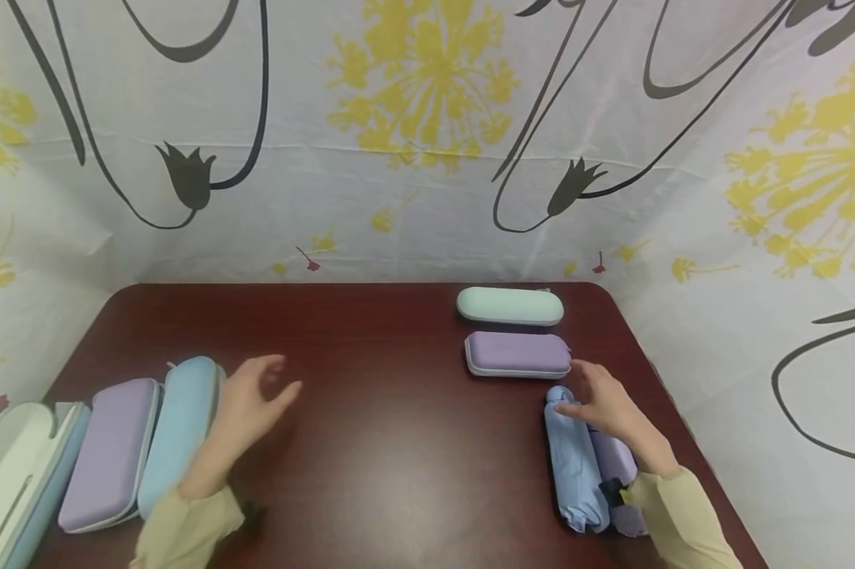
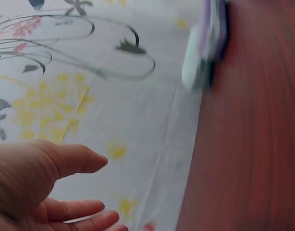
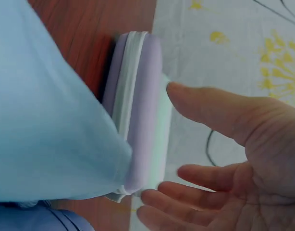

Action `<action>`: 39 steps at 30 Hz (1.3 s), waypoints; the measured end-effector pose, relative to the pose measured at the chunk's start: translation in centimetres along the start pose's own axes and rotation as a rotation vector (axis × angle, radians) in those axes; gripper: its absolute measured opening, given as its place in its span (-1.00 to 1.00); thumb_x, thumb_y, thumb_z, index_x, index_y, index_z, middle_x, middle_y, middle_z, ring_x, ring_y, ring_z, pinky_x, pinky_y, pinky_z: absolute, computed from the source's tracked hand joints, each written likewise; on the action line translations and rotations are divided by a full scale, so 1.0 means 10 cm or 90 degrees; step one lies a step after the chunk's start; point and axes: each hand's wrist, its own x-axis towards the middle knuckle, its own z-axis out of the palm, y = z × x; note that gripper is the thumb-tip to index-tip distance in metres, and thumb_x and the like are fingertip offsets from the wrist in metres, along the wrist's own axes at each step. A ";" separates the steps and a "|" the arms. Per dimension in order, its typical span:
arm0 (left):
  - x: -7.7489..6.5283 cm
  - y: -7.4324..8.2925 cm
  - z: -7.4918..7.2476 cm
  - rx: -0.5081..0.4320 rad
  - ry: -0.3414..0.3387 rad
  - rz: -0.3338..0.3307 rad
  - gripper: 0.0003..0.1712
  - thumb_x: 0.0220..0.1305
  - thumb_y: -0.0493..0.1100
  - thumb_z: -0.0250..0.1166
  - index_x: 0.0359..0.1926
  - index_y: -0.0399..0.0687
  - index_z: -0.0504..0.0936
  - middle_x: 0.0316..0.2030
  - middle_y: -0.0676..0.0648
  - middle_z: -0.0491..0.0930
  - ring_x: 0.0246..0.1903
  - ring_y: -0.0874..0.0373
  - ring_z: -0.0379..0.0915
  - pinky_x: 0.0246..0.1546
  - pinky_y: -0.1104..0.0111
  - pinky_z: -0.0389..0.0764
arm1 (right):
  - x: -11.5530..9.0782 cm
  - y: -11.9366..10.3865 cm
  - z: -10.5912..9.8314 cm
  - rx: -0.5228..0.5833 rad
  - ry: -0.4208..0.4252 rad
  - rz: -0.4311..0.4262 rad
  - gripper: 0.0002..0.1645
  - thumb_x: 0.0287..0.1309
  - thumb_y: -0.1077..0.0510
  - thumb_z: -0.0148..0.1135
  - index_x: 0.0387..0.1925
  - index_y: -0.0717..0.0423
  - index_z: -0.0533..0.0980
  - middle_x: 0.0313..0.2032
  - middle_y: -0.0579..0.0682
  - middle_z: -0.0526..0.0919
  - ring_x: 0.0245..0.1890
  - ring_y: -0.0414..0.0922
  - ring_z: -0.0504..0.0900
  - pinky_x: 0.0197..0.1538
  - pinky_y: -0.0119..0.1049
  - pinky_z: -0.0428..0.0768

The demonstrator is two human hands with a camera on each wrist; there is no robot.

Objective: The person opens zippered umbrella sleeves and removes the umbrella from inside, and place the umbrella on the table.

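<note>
In the head view my left hand (image 1: 246,411) hovers beside a light blue zippered case (image 1: 178,435), its fingers loosely curved around nothing. My right hand (image 1: 608,407) is above a folded light blue umbrella (image 1: 573,466) and a folded purple umbrella (image 1: 612,458); thumb and fingers stand apart. Just beyond it lies a purple zippered case (image 1: 517,354), with a mint case (image 1: 510,307) behind. The right wrist view shows the empty palm and spread fingers of my right hand (image 3: 224,159) near the purple case (image 3: 145,110). A light blue surface fills that view's left side.
At the left of the dark wooden table (image 1: 399,450) another purple case (image 1: 111,454) lies against the light blue one. A pale green and blue case (image 1: 15,482) sits at the far left, partly cut off. Patterned white cloth (image 1: 413,213) rises behind the table.
</note>
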 end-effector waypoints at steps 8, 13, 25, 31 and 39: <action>0.33 0.31 0.65 -0.262 -0.173 -0.133 -0.54 0.09 -0.28 0.34 0.04 -0.30 0.50 -0.09 -0.29 0.57 -0.16 -0.09 0.53 -0.14 0.14 0.57 | 0.37 0.20 0.03 0.035 0.024 0.012 -0.10 -0.11 0.16 0.43 0.16 0.58 0.21 0.03 0.51 0.38 -0.02 0.31 0.45 0.00 0.14 0.42; 0.54 0.44 1.10 -0.508 -0.268 -0.252 -0.49 0.19 -0.34 0.22 0.17 -0.39 0.37 0.02 -0.42 0.48 -0.03 -0.22 0.47 -0.03 0.15 0.53 | 0.56 0.30 0.06 0.076 -0.009 0.041 -0.12 -0.09 0.23 0.38 0.19 0.57 0.18 0.08 0.51 0.36 0.03 0.31 0.43 0.06 0.14 0.38; 0.71 0.91 2.01 -0.656 -0.318 -0.412 -0.42 0.21 -0.37 0.15 0.26 -0.36 0.28 0.03 -0.38 0.48 -0.03 -0.18 0.48 -0.01 0.13 0.51 | 0.75 0.42 0.09 0.282 -0.106 0.181 -0.01 0.02 0.22 0.29 0.34 0.47 -0.05 0.29 0.44 0.11 0.21 0.23 0.22 0.17 0.08 0.32; 0.72 1.07 2.27 -0.651 -0.300 -0.424 -0.40 0.16 -0.33 0.22 0.23 -0.33 0.32 0.05 -0.34 0.47 -0.20 -0.01 0.50 -0.04 0.11 0.52 | 0.78 0.50 0.11 0.371 -0.126 0.230 -0.11 0.21 0.12 0.16 0.36 0.41 -0.07 0.32 0.39 0.04 0.22 0.20 0.26 0.14 0.08 0.38; 0.77 1.19 2.28 -0.607 -0.283 -0.410 -0.39 0.10 -0.39 0.22 0.22 -0.32 0.33 0.03 -0.36 0.46 -0.27 0.04 0.51 -0.12 0.16 0.57 | 0.80 0.55 0.15 0.379 -0.100 0.244 -0.25 0.27 0.13 0.07 0.33 0.40 0.03 0.29 0.38 0.12 0.14 0.16 0.31 0.05 0.01 0.49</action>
